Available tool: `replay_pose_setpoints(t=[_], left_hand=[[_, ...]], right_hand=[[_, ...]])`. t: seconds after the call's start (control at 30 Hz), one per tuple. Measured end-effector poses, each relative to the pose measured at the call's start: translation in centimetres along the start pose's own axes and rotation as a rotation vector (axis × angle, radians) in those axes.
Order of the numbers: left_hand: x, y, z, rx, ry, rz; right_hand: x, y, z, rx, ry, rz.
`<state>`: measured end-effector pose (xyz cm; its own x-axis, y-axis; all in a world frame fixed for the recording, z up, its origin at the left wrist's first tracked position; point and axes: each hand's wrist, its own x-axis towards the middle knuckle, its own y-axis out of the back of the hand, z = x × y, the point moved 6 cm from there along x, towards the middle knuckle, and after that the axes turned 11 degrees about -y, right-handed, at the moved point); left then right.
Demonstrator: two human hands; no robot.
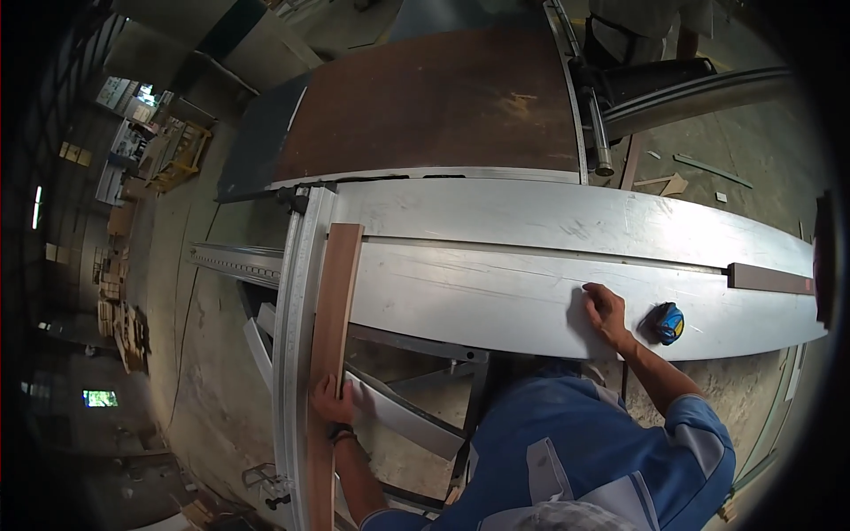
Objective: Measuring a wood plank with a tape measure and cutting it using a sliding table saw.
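A long reddish-brown wooden board [335, 292] lies against the silver fence [299, 265] of what looks like a sliding table saw. Its far end rests on the metal sliding table [460, 301], and its near end runs down toward me past the table's edge. My left hand [332, 400] is closed round the board's near part, the fingers over its right edge. My right hand [606, 311] is on or just above the metal table, fingers loosely curled and apart, with nothing visible in them. Right of it sits a blue and black tape measure [664, 323].
Beyond the sliding table is a brown saw-table surface [434, 106]. A dark wooden strip [768, 278] lies along the slot at the right. A person [651, 22] stands at the far right. Wood offcuts [675, 184] are on the floor; stacked boards [124, 327] stand left.
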<state>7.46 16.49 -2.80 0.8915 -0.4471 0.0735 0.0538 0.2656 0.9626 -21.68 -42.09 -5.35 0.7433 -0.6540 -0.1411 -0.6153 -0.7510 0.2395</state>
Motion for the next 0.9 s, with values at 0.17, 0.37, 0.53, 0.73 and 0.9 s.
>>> replay_pose_setpoints(t=[0.17, 0.37, 0.53, 0.73, 0.9], left_hand=[[-1.6, 1.7, -4.0, 0.189, 0.177, 0.102], [-2.2, 1.4, -4.0, 0.083, 0.177, 0.014], [-6.4, 0.2, 2.8, 0.095, -0.029, 0.127], [-6.6, -0.8, 14.7, 0.034, -0.063, 0.159], [-0.9, -4.5, 21.6, 0.031, -0.100, 0.248]], right_hand=[[0.0, 0.1, -0.1, -0.009, 0.037, -0.033], [-3.5, 1.1, -2.4, -0.306, 0.194, 0.007], [-10.6, 2.3, -2.3, -0.440, -0.014, -0.125], [-22.0, 9.8, 9.3, -0.047, -0.666, 0.223], [-27.3, 24.3, 19.9, 0.331, -0.940, 1.023]])
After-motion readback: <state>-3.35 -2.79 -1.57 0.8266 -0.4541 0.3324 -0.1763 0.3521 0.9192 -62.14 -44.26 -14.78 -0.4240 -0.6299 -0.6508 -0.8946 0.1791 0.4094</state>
